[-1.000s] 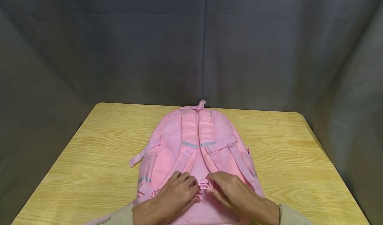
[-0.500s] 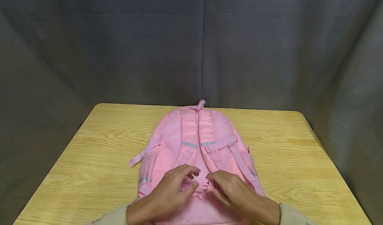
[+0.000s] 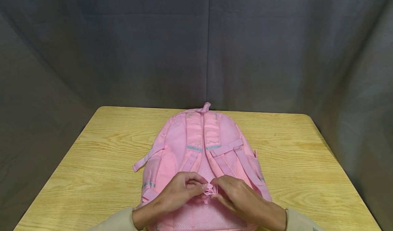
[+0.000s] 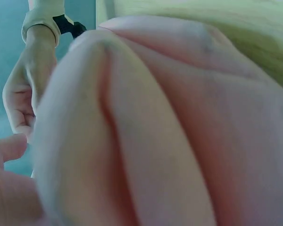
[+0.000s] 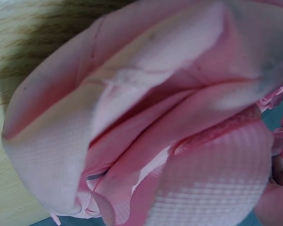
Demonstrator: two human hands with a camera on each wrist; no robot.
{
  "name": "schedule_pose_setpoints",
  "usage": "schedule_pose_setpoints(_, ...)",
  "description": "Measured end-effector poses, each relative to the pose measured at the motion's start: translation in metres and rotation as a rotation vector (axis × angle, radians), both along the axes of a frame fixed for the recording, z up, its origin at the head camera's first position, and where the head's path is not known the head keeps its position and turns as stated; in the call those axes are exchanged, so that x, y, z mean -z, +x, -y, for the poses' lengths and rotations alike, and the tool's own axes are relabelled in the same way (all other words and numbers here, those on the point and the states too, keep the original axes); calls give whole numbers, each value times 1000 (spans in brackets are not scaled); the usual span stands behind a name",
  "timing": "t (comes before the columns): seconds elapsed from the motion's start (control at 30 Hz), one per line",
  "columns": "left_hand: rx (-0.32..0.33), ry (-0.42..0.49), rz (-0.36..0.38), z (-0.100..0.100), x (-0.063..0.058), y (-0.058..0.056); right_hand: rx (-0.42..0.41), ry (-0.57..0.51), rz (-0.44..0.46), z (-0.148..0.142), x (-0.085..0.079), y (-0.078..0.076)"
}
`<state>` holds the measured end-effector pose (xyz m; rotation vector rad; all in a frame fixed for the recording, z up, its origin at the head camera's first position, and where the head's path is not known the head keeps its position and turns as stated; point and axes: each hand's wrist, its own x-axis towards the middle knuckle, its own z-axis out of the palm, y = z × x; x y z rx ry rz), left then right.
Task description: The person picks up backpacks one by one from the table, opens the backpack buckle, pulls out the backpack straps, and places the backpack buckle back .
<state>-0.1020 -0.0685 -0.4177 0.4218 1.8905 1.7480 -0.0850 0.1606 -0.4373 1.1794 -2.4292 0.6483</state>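
Note:
A pink backpack (image 3: 227, 130) lies on the wooden table with its shoulder straps and mesh back panel facing up. Over its lower part, a pink plastic buckle (image 3: 209, 189) sits between my two hands. My left hand (image 3: 181, 191) pinches the buckle's left side between thumb and fingers. From the other side, my right hand (image 3: 242, 197) holds the buckle's right end between thumb and forefinger. Whether the buckle's halves are joined cannot be told. Blurred pale folds (image 4: 146, 122) fill most of the left wrist view, while the right wrist view shows the bag's mesh side pocket (image 5: 212, 179).
A loose webbing strap (image 3: 148, 157) sticks out from the bag's left side onto the table (image 3: 101, 149). Dark grey cloth (image 3: 147, 53) hangs behind the table and along both sides.
My left hand let go of the buckle and lifted with spread fingers, then came back down to pinch it. My right hand has kept its hold in the same place.

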Motion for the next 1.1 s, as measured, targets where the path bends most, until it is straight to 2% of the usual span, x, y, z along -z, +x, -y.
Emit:
schedule_pose_setpoints(0.3,-39,86,122,-5,7,0,-11,-16,-40,0,1,1)
schedule_pose_setpoints(0.5,-60,88,129,-9,9,1,-34,-50,-70,0,3,1)
schedule_pose_setpoints(0.73,-78,47,83,-10,8,1,-10,-40,-94,-1,0,1)
schedule_pose_setpoints(0.93,-83,83,121,-10,8,1,-3,-37,-129,-5,-2,-1)
schedule_pose_setpoints(1.1,-80,113,150,-10,7,1,2,-42,-106,-6,-5,-1)
